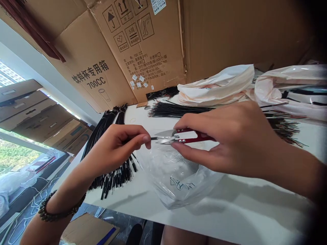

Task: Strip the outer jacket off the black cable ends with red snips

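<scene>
My left hand (127, 141) pinches a thin black cable (153, 138) whose light-coloured end points right. Around that end lie the blades of red-handled thread snips (189, 135). My right hand (219, 136) grips the snips between thumb and fingers, with the blades slightly apart. Below both hands rests a clear plastic bag (176, 183) on the white table (230, 207). Bundled black cables (107, 170) hang over the table's left side, beneath my left forearm.
A large cardboard box (153, 37) stands along the back. More black wires (176, 110) lie behind my hands, with white plastic bags (217, 86) to their right. Stacked cartons (43, 112) stand at left, and flat cardboard (87, 231) lies on the floor.
</scene>
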Tool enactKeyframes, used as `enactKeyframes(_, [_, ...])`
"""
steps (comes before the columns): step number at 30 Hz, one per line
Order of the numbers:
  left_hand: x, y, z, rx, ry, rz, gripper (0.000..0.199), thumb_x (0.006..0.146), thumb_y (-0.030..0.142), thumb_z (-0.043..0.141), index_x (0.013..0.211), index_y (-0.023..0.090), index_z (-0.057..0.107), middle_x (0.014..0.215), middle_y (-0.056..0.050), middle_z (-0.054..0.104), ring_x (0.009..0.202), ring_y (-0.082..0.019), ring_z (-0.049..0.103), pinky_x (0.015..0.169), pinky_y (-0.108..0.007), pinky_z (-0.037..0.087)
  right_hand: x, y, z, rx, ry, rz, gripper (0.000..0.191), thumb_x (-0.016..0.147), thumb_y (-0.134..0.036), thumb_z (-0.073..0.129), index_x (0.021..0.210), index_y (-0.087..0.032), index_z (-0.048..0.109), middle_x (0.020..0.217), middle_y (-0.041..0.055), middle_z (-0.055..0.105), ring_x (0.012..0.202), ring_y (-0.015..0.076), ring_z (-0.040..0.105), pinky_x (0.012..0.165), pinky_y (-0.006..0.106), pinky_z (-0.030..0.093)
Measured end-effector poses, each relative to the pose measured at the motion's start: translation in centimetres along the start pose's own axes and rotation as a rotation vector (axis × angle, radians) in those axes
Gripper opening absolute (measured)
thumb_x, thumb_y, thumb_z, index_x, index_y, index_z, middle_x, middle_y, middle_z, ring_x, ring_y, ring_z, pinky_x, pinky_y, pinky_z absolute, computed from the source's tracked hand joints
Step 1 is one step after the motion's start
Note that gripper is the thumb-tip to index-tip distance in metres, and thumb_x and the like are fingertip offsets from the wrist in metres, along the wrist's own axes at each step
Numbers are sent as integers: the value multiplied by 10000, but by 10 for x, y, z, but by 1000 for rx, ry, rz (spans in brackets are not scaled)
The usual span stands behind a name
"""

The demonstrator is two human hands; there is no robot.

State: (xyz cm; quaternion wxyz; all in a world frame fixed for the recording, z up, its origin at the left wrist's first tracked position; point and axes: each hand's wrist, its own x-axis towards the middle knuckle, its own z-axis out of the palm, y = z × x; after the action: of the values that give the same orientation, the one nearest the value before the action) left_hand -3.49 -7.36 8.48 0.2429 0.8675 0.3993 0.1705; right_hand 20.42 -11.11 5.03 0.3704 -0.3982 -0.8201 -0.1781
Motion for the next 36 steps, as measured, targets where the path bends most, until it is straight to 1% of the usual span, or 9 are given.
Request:
enactKeyframes(2, [0,-1,-1,7,20,6,370,940,427,486,728,169,647,571,31,478,491,-58,349,451,-190,268,0,2,-4,-42,47,-4,238,833,-399,597,758,-191,685,495,-17,603,441,166,552,473,290,181])
enactKeyframes(4, [-1,-3,-2,20,45,6,359,935,418,496,726,170,650,575,31,484,491,-57,352,451,-191,267,1,5,-8,-51,68,12,250,825,-399,587,735,-188,688,473,-7,579,436,176,542,483,291,187])
enactKeyframes(9, [-2,-4,-4,10,54,-2,354,930,420,499,731,169,650,578,31,487,490,-56,356,454,-191,270,1,7,-11,-20,53,58,244,813,-399,584,717,-196,678,464,-11,558,439,178,535,493,286,212])
enactKeyframes(13, [-2,-3,-4,25,59,-20,366,927,429,499,719,164,642,584,24,496,490,-56,356,449,-194,256,1,8,-8,-33,53,55,266,833,-411,559,720,-200,675,462,-14,550,443,171,531,495,283,219])
enactKeyframes(18, [-4,-7,-3,-11,47,-40,401,927,481,494,725,165,636,577,27,472,481,-56,333,444,-203,244,2,9,-10,-10,33,85,259,820,-416,559,724,-207,677,480,-22,561,457,162,523,503,282,248])
enactKeyframes(23, [-7,-11,-4,-6,40,-58,408,933,483,485,720,166,630,581,20,480,480,-58,327,444,-215,239,1,9,-11,0,46,84,236,823,-412,585,712,-217,658,490,-33,559,433,144,494,484,292,213])
enactKeyframes(28, [-7,-10,-4,-14,43,-62,413,927,497,489,712,172,627,581,13,488,485,-62,330,442,-219,235,1,8,-11,-22,39,88,254,840,-422,569,702,-228,659,462,-34,525,437,156,483,499,311,245])
enactKeyframes(32, [-6,-9,-3,-12,43,-60,401,927,488,494,717,175,631,578,16,480,488,-63,333,442,-216,240,1,7,-11,-19,5,128,241,840,-408,555,713,-234,663,482,-26,539,466,165,487,509,315,262])
enactKeyframes(36, [-5,-9,-3,-2,44,-43,396,929,469,495,709,168,628,552,25,447,476,-60,322,434,-209,239,1,8,-11,-18,-2,142,223,818,-407,582,707,-230,660,498,-18,550,480,167,491,507,308,255])
